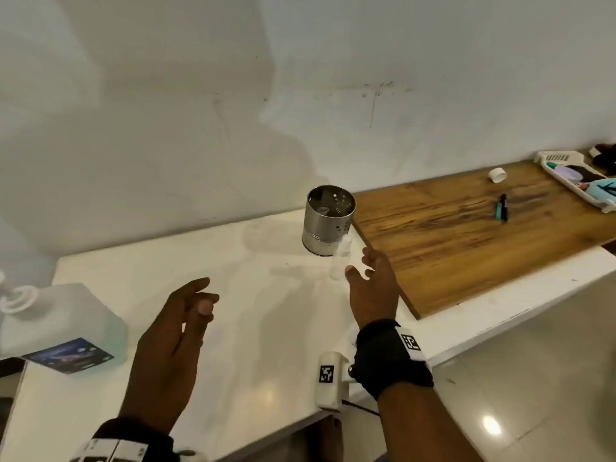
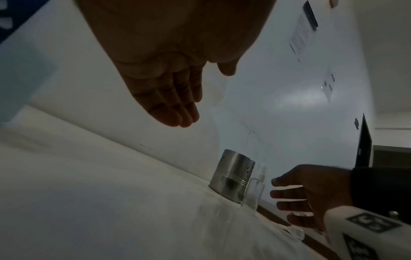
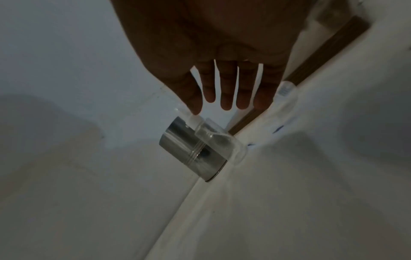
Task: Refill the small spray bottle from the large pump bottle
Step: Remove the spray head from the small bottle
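Note:
The small clear spray bottle (image 1: 340, 260) stands upright on the white counter, just in front of a steel cup; it also shows in the wrist views (image 2: 253, 192) (image 3: 219, 140). My right hand (image 1: 370, 281) hovers beside it with fingers spread and straight, a small gap from the bottle (image 3: 222, 91). My left hand (image 1: 180, 331) hangs over the counter's middle, fingers straight and together, holding nothing (image 2: 175, 98). The large clear pump bottle (image 1: 60, 323) with a blue label stands at the far left edge.
A perforated steel cup (image 1: 328, 220) stands behind the spray bottle. A wooden board (image 1: 466, 235) lies to the right with a white cap (image 1: 497, 175), a dark pen-like item (image 1: 501, 208) and a white tray (image 1: 580, 176). The counter's front edge drops to tiled floor.

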